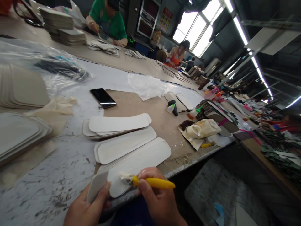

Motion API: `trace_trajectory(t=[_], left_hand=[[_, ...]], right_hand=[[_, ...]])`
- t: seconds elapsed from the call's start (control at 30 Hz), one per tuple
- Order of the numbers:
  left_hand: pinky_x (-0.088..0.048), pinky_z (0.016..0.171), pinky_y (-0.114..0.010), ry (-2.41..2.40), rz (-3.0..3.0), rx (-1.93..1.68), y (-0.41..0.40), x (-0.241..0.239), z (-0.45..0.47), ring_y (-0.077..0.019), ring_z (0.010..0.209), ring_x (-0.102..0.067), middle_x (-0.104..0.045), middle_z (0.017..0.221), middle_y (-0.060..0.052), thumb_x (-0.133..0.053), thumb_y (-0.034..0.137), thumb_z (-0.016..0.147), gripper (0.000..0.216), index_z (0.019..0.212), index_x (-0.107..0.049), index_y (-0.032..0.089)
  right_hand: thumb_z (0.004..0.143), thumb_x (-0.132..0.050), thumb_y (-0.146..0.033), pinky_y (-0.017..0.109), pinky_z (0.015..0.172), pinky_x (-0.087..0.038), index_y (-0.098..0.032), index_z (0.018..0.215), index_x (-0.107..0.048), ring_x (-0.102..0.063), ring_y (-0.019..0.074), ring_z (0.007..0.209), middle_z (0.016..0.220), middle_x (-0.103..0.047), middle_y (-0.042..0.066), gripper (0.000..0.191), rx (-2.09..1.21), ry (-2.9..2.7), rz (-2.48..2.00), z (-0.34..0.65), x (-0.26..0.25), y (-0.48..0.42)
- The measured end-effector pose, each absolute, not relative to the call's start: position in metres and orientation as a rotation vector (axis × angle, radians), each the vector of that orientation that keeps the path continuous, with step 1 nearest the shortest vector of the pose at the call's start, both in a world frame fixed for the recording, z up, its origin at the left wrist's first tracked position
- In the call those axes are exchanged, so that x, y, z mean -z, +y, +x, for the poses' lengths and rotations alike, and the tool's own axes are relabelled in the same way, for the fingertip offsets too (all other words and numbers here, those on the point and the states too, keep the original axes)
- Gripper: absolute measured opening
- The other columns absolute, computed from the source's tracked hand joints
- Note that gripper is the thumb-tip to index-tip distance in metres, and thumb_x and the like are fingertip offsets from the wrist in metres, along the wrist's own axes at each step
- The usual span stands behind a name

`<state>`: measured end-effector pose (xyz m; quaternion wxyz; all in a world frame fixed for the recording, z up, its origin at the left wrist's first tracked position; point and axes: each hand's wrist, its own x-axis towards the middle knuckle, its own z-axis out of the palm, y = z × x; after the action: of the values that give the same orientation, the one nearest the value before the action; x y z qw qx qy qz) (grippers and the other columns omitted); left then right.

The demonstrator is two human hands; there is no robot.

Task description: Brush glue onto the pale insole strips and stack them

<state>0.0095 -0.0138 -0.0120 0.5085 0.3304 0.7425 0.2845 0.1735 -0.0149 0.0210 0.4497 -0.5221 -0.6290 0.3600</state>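
Near the table's front edge, my right hand point(156, 191) is closed around a glue brush with a yellow handle point(160, 183). Its whitish, clotted bristles point(126, 178) rest on or just over the near end of a long, round-ended white panel point(143, 160). My left hand point(91, 204) pinches a small pale flat piece point(97, 185) between thumb and fingers, tilted up beside that panel. Beyond lie more such white panels in overlapping stacks, one in the middle point(127, 145) and one farther back point(117, 124).
A black phone point(102, 98) lies behind the panels. Stacked pale panels point(21, 133) stand at left, near clear plastic wrap point(58, 67). To the right are a cut-open plastic container point(203, 128), another yellow-handled tool point(207, 144) and a glue bottle point(172, 107). Co-workers sit across the table.
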Motion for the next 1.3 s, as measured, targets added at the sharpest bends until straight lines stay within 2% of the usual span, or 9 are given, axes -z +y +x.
trace_trajectory(t=[0.1,0.33,0.57,0.67,0.8,0.93,1.07,1.2,1.3], left_hand=[[-0.043,0.052,-0.031,1.734,0.788,-0.8,-0.015,0.015,0.011,-0.0213,0.048,-0.056,-0.058,0.042,0.004,-0.057,0.06,0.064,0.037,0.064,-0.057,0.023],[-0.043,0.047,-0.027,1.697,0.747,-0.909,-0.015,0.01,0.016,-0.0173,0.043,-0.054,-0.057,0.042,0.003,-0.061,0.053,0.066,0.033,0.056,-0.055,0.022],[-0.043,0.049,-0.027,1.729,0.769,-0.841,-0.017,0.011,0.015,-0.0185,0.046,-0.056,-0.059,0.042,0.002,-0.061,0.051,0.067,0.031,0.055,-0.055,0.022],[-0.043,0.05,-0.026,1.756,0.729,-0.847,-0.018,0.011,0.016,-0.0185,0.047,-0.057,-0.059,0.042,0.003,-0.06,0.048,0.068,0.029,0.056,-0.055,0.023],[-0.043,0.053,-0.028,1.796,0.776,-0.827,-0.019,0.011,0.018,-0.02,0.048,-0.058,-0.061,0.043,0.001,-0.06,0.052,0.067,0.032,0.056,-0.055,0.023],[-0.038,0.05,-0.029,1.815,0.856,-0.814,-0.018,0.014,0.015,-0.0185,0.045,-0.051,-0.055,0.041,0.003,-0.058,0.059,0.065,0.038,0.055,-0.053,0.022],[-0.039,0.054,-0.029,1.899,0.862,-0.943,-0.019,0.006,0.01,-0.0199,0.054,-0.052,-0.059,0.052,0.002,-0.061,0.056,0.065,0.035,0.069,-0.062,0.021],[-0.04,0.053,-0.025,1.684,0.758,-1.097,-0.027,-0.013,0.01,-0.0152,0.055,-0.05,-0.055,0.055,0.003,-0.06,0.048,0.071,0.029,0.074,-0.064,0.019],[-0.034,0.044,-0.02,1.361,0.574,-1.13,-0.034,-0.026,0.018,-0.0083,0.044,-0.044,-0.055,0.052,0.003,-0.061,0.053,0.071,0.037,0.072,-0.064,0.016]], right_hand=[[0.089,-0.051,-0.035,0.024,0.051,-0.052,-0.017,0.086,-0.057,-0.06,0.0122,0.052,0.072,-0.061,0.002,0.019,-1.129,-1.356,-1.375,0.175,-0.015,-0.012],[0.084,-0.058,-0.034,0.026,0.053,-0.052,-0.017,0.081,-0.062,-0.061,0.0145,0.054,0.074,-0.062,0.004,0.017,-0.617,-1.505,-1.559,0.221,-0.019,0.004],[0.089,-0.05,-0.037,0.026,0.052,-0.052,-0.019,0.082,-0.058,-0.061,0.0144,0.053,0.066,-0.059,0.001,0.021,-1.004,-1.484,-1.422,0.194,-0.019,-0.002],[0.088,-0.051,-0.037,0.027,0.055,-0.052,-0.019,0.081,-0.059,-0.062,0.0154,0.058,0.078,-0.06,0.004,0.021,-0.664,-1.551,-1.533,0.229,-0.014,0.015],[0.082,-0.057,-0.047,0.03,0.052,-0.052,-0.017,0.08,-0.059,-0.061,0.0171,0.053,0.07,-0.062,0.004,0.029,-0.324,-1.503,-1.639,0.292,-0.019,0.035],[0.084,-0.054,-0.047,0.031,0.053,-0.052,-0.017,0.083,-0.059,-0.062,0.0178,0.052,0.068,-0.064,0.005,0.03,-0.192,-1.56,-1.66,0.31,-0.03,0.036],[0.087,-0.049,-0.044,0.036,0.067,-0.051,-0.019,0.082,-0.06,-0.062,0.0206,0.068,0.077,-0.064,0.007,0.028,-0.094,-1.647,-1.58,0.296,-0.042,0.031],[0.091,-0.044,-0.04,0.036,0.076,-0.048,-0.022,0.082,-0.059,-0.06,0.0225,0.086,0.085,-0.063,0.006,0.024,-0.329,-1.753,-1.365,0.266,-0.049,0.032],[0.092,-0.043,-0.039,0.031,0.068,-0.048,-0.022,0.078,-0.056,-0.058,0.0188,0.075,0.074,-0.059,0.003,0.026,-0.659,-1.763,-1.232,0.232,-0.05,0.029]])
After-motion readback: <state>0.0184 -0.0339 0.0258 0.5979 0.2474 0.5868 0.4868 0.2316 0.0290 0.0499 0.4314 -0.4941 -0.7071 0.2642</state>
